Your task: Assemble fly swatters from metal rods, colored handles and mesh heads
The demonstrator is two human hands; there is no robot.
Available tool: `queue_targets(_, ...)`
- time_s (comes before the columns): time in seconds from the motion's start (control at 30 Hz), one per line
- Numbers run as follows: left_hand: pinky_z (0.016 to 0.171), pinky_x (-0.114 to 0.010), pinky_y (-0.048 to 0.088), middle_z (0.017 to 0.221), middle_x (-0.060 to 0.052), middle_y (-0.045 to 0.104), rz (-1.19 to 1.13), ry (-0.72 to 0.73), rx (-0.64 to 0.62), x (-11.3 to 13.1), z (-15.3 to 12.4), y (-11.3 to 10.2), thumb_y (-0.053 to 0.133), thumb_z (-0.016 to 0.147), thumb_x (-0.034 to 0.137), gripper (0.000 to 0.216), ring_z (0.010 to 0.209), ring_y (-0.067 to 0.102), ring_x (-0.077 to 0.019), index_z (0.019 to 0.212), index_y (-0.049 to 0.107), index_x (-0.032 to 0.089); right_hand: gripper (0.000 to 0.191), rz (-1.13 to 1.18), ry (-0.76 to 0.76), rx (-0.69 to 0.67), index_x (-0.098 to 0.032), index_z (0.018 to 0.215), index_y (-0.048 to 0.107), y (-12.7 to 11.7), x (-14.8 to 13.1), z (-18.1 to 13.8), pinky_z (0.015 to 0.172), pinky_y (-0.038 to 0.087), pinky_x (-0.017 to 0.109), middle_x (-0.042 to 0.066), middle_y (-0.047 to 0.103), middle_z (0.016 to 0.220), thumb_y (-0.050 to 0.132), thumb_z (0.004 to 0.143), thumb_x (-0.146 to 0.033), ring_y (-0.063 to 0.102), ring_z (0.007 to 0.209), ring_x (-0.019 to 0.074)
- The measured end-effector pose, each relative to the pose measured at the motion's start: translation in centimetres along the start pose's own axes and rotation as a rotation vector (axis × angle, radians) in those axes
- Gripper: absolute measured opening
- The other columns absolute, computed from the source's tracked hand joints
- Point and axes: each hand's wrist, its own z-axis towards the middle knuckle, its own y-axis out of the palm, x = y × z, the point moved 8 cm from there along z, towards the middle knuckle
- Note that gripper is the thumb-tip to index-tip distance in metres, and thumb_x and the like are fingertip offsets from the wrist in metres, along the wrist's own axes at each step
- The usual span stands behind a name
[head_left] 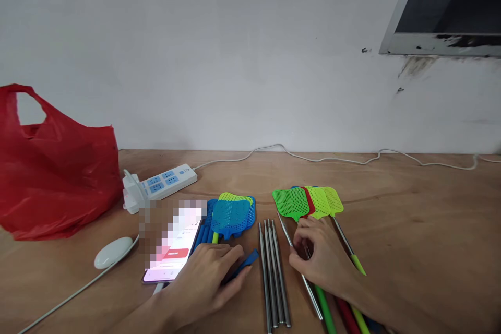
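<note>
My left hand [211, 276] is closed around a blue plastic handle [250, 258], whose end sticks out past the fingers. Beside it lie blue fly swatters [233, 216] with a yellow one beneath, partly covered by the hand. My right hand [323, 255] curls over a thin metal rod [313, 297], thumb and fingertips at its upper part. Under and beyond that hand are more swatters: a green head [290, 202], a red one [309, 201] and yellow ones [319, 201], with their handles showing below. Several loose metal rods [274, 276] lie side by side between my hands.
A lit phone [176, 250] lies left of my left hand. Farther left are a white mouse-shaped device [113, 252] with a cable, a power strip [168, 180] and a red plastic bag [58, 172]. A white cord [324, 159] runs along the wall across the wooden table [430, 229].
</note>
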Motion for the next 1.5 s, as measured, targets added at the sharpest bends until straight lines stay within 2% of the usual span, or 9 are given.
queue_targets(0.1, 0.056, -0.029, 0.038, 0.074, -0.002, 0.066, -0.043, -0.015, 0.003, -0.1, 0.1, -0.1, 0.04, 0.1, 0.027, 0.02, 0.064, 0.064, -0.0196, 0.086, 0.052, 0.021, 0.021, 0.418, 0.151, 0.0, -0.022, 0.06, 0.048, 0.0, 2.0, 0.1, 0.051, 0.03, 0.028, -0.005, 0.042, 0.058, 0.062, 0.076, -0.024, 0.04, 0.054, 0.013)
queue_targets(0.23, 0.055, -0.029, 0.039, 0.072, -0.002, 0.064, -0.083, -0.059, 0.018, -0.3, 0.3, -0.4, 0.039, 0.097, 0.024, 0.017, 0.062, 0.062, -0.0188, 0.088, 0.053, 0.02, 0.025, 0.96, 0.373, 0.147, -0.021, 0.07, 0.059, 0.0, 4.5, -0.1, 0.041, 0.021, 0.022, -0.008, 0.037, 0.055, 0.068, 0.079, -0.042, 0.028, 0.045, 0.0077)
queue_targets(0.37, 0.053, -0.028, 0.037, 0.068, 0.0, 0.061, -0.078, -0.081, 0.021, -0.5, 0.3, -0.5, 0.041, 0.093, 0.023, 0.013, 0.058, 0.059, -0.0177, 0.088, 0.052, 0.021, 0.024, 1.211, 0.496, 0.162, -0.021, 0.078, 0.065, 0.8, 4.7, -0.2, 0.036, 0.02, 0.018, -0.008, 0.042, 0.049, 0.077, 0.074, -0.041, 0.031, 0.041, 0.0068)
queue_targets(0.5, 0.053, -0.027, 0.036, 0.068, 0.001, 0.06, -0.075, -0.065, 0.019, -0.3, 0.2, -0.5, 0.042, 0.09, 0.021, 0.008, 0.058, 0.057, -0.0168, 0.086, 0.049, 0.022, 0.032, 1.267, 0.554, 0.122, -0.018, 0.08, 0.069, 1.2, 4.1, -0.1, 0.034, 0.029, 0.017, -0.003, 0.055, 0.056, 0.078, 0.072, -0.049, 0.043, 0.044, 0.0089)
queue_targets(0.63, 0.053, -0.028, 0.035, 0.069, 0.0, 0.059, -0.054, -0.033, 0.033, 0.1, 0.2, -0.6, 0.042, 0.087, 0.018, 0.007, 0.059, 0.057, -0.0174, 0.083, 0.045, 0.023, 0.044, 1.332, 0.572, 0.123, -0.016, 0.078, 0.071, 1.3, 3.7, 0.1, 0.033, 0.034, 0.018, -0.001, 0.058, 0.056, 0.073, 0.072, -0.06, 0.046, 0.044, 0.0101)
queue_targets(0.97, 0.054, -0.028, 0.037, 0.07, 0.0, 0.058, -0.041, 0.042, 0.095, 0.6, -0.1, -0.9, 0.042, 0.086, 0.014, 0.011, 0.06, 0.057, -0.0176, 0.081, 0.04, 0.023, 0.033, 1.318, 0.554, 0.336, -0.022, 0.082, 0.065, 0.6, 5.1, -0.3, 0.035, 0.035, 0.017, -0.002, 0.064, 0.059, 0.076, 0.075, -0.052, 0.047, 0.041, 0.0087)
queue_targets(1.17, 0.054, -0.029, 0.04, 0.072, -0.001, 0.059, -0.013, 0.079, 0.13, 0.8, -0.1, -1.3, 0.04, 0.086, 0.012, 0.012, 0.063, 0.059, -0.0195, 0.084, 0.041, 0.023, 0.037, 1.283, 0.57, 0.215, -0.017, 0.084, 0.07, 1.2, 4.3, -0.4, 0.035, 0.035, 0.017, -0.001, 0.062, 0.062, 0.079, 0.073, -0.052, 0.045, 0.044, 0.0076)
queue_targets(1.37, 0.064, -0.031, 0.05, 0.09, -0.002, 0.07, -0.02, 0.063, 0.135, 0.5, -0.2, -1.3, 0.03, 0.104, 0.025, 0.018, 0.076, 0.069, -0.0215, 0.112, 0.046, 0.023, 0.035, 1.303, 0.569, 0.193, -0.016, 0.084, 0.07, 1.0, 4.0, -0.5, 0.036, 0.035, 0.016, 0.002, 0.065, 0.065, 0.078, 0.076, -0.049, 0.046, 0.046, 0.0082)
queue_targets(1.5, 0.059, -0.031, 0.052, 0.094, -0.003, 0.073, -0.002, 0.055, 0.142, 0.2, -0.3, -0.9, 0.018, 0.108, 0.034, 0.031, 0.075, 0.071, -0.0227, 0.118, 0.045, 0.024, 0.033, 1.328, 0.596, 0.224, -0.018, 0.082, 0.068, 0.8, 4.0, -0.5, 0.036, 0.035, 0.016, 0.002, 0.067, 0.064, 0.08, 0.073, -0.046, 0.047, 0.044, 0.0083)
